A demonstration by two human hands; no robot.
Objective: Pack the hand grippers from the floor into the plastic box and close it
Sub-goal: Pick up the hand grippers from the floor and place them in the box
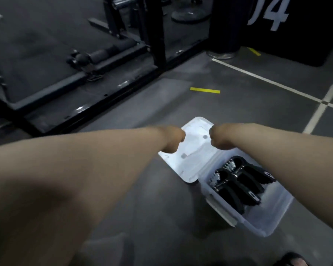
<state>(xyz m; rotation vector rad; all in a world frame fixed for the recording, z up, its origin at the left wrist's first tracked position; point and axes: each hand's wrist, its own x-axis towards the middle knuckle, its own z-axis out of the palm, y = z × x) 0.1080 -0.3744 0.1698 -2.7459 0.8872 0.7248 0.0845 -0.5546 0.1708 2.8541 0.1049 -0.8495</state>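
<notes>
Both the left hand point(172, 139) and right hand point(222, 137) curl round the lid point(193, 152) at its sides, probably light, stiff and slick, beside the plastic box point(265, 219) of hand grippers point(240, 183) on the floor point(238, 116).

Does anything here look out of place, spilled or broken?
Nothing stands out. The hand grippers lie inside the plastic box; the lid is open, with the left hand and right hand holding it.

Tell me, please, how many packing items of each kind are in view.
Hand grippers: 2
Plastic box: 1
Lid: 1
Total: 4
</notes>
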